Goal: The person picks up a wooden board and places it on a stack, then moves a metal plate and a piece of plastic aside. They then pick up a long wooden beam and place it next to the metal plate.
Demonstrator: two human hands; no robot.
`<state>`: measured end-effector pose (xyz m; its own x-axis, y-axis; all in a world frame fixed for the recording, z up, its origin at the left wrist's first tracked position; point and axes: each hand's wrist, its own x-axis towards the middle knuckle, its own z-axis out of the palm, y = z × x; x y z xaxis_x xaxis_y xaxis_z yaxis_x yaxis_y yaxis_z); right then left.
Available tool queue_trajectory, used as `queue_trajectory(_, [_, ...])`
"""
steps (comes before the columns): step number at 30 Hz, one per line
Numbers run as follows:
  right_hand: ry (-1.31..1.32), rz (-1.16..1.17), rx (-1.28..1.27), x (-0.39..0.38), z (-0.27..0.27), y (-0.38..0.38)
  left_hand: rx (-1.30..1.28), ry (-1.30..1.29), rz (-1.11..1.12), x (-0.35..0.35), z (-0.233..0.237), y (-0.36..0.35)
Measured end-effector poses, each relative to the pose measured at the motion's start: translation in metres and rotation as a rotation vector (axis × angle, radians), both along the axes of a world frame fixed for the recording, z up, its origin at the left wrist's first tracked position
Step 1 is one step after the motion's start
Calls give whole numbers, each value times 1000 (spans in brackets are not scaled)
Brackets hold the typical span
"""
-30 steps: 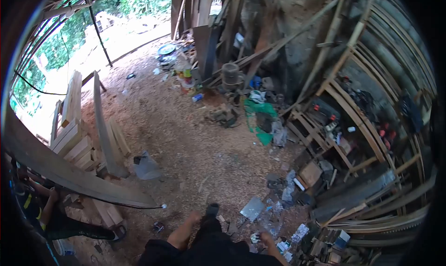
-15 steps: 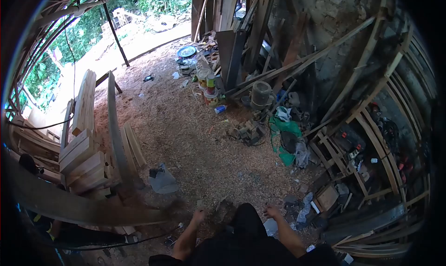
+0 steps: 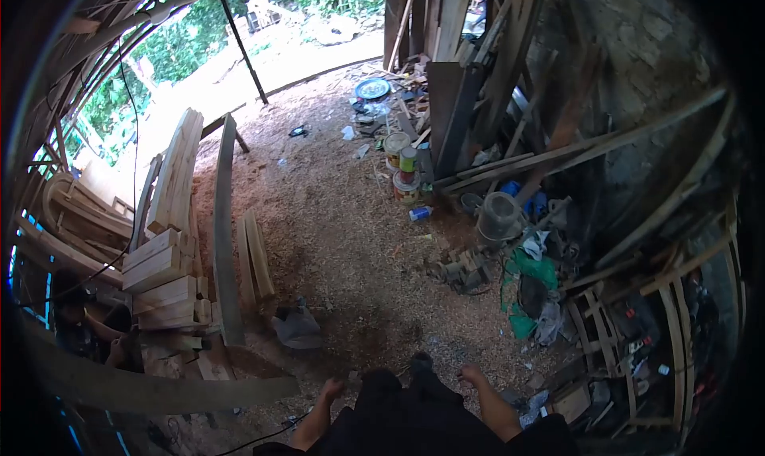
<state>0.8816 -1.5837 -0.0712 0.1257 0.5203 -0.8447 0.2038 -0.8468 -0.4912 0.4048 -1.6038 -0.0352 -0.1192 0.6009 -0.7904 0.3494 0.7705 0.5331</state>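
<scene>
My left hand [image 3: 332, 388] hangs low in front of my body, left of my dark-clothed legs [image 3: 381, 384]. Nothing shows in its loosely bent fingers. On the other side, my right hand [image 3: 471, 375] is held out over the floor, also with no object visible in it. Neither hand touches anything that I can see. A long grey board [image 3: 159, 388] ends a short way left of my left hand. Beyond that hand, a crumpled pale plastic bag [image 3: 296, 328] lies on the shavings-covered floor [image 3: 358, 281].
Stacked timber beams [image 3: 163, 273] and a long plank [image 3: 225, 233] line the left side, where another person [image 3: 88, 320] is partly hidden. Paint cans [image 3: 405, 186], a bucket [image 3: 499, 217] and a green sack [image 3: 522, 324] lie ahead right. Wooden frames [image 3: 610, 336] crowd the right.
My view has shifted, so the timber and cans appear farther right and slightly lower. Both legs now show between my hands. More of the other person shows at the left.
</scene>
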Motion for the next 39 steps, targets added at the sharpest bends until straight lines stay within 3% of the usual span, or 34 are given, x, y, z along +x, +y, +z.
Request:
queue_trajectory(1, [0,15,-12,-1,-3,21,57,-37,94,16,19,24])
queue_trajectory(3, [-283,383,144,4,-14,70,115,-82,196,34,36,69])
queue_trajectory(6, [-199,323,115,-25,65,142,199,-236,241,38,37,126])
queue_trajectory(9, [-165,323,118,-45,59,198,196,-212,269,24,25,170])
queue_trajectory(13, [-153,251,114,-61,11,253,-48,-171,250,-25,-18,203])
queue_trajectory(15, [-360,456,154,-75,6,283,-120,-211,302,-51,-26,218])
queue_trajectory(17, [-413,467,4,-89,1,308,-80,-262,385,-77,-38,234])
queue_trajectory(20, [-292,301,94,-100,-47,361,-134,-228,313,-105,-1,296])
queue_trajectory(23, [-109,53,166,-112,-90,398,-52,-219,320,-135,-18,361])
queue_trajectory(25, [-269,274,215,-149,-16,440,8,-231,346,-152,-33,383])
queue_trajectory(27, [-236,270,146,-186,56,488,16,-217,352,-155,-25,433])
queue_trajectory(32, [-355,356,262,-213,5,564,53,-141,141,-169,-34,527])
queue_trajectory(34, [-173,289,107,-221,-10,599,29,-110,142,-176,-29,561])
queue_trajectory(37, [-166,358,35,-227,-29,657,-22,-88,138,-197,-30,616])
queue_trajectory(39, [-62,291,-24,-218,-91,681,-130,-47,27,-218,-19,664])
